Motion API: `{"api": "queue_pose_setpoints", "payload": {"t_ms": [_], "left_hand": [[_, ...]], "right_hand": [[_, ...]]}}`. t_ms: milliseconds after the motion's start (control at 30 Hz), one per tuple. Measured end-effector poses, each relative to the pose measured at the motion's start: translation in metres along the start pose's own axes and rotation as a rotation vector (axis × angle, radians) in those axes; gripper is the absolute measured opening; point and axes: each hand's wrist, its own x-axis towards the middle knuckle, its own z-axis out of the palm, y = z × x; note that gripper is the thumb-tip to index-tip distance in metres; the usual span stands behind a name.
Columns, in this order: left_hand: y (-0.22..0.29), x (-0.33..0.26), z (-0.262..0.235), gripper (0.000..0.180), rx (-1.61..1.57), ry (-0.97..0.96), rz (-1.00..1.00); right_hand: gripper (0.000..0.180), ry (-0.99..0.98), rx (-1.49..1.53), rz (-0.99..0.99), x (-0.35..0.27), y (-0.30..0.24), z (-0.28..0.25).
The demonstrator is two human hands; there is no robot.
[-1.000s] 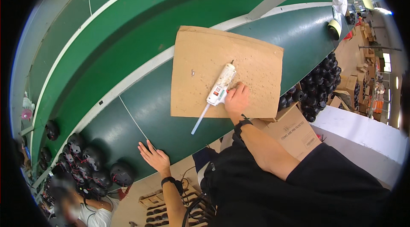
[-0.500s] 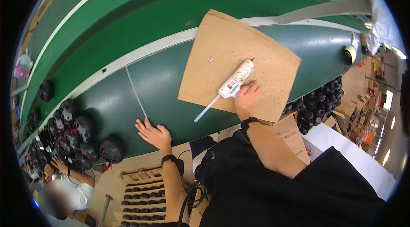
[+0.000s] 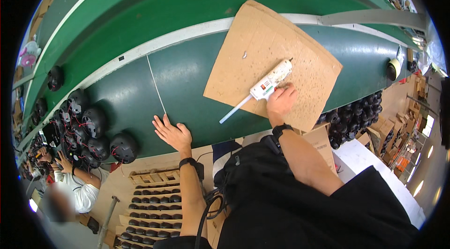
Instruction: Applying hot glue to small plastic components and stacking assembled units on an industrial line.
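My right hand [image 3: 282, 101] is closed round the handle of a white glue gun [image 3: 272, 80], its body smeared with dark and yellowish residue. From the gun's rear sticks out a long translucent glue stick [image 3: 236, 109]. Beneath them lies a brown cardboard sheet [image 3: 262, 28], speckled with spots and with a small whitish blob near its middle left. My left hand [image 3: 173, 134] rests palm down on the dark green table [image 3: 126, 94], fingers spread, holding nothing. Left of it sits a round black housing [image 3: 124, 148] with a red wire.
More black housings with red wires [image 3: 94, 122] crowd the table's left end. A green conveyor belt [image 3: 187, 7] runs beyond a pale rail. A tape roll [image 3: 393, 69] stands at the far right. Black parts fill cartons [image 3: 152, 207] below. A co-worker [image 3: 86, 188] sits at lower left.
The view has shifted slightly, so the table and cardboard appear displaced. My right hand still grips the glue gun over the cardboard, and my left hand stays flat on the table.
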Motion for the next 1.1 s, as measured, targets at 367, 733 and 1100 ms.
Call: {"api": "queue_pose_setpoints", "payload": {"t_ms": [367, 733, 1100], "left_hand": [[0.0038, 0.0009, 0.0026, 0.064, 0.005, -0.020, -0.011], [0.0010, 0.0020, 0.0012, 0.061, -0.014, 0.004, -0.014], [-0.0010, -0.0011, 0.0014, 0.060, -0.014, 0.010, -0.019]], "right_hand": [[0.039, -0.006, 0.031, 0.020, 0.0015, -0.0027, -0.0018], [0.039, -0.012, 0.025, 0.026, 0.0000, -0.0025, 0.0031], [0.040, -0.034, 0.019, 0.034, -0.0015, -0.0008, -0.0006]]}}
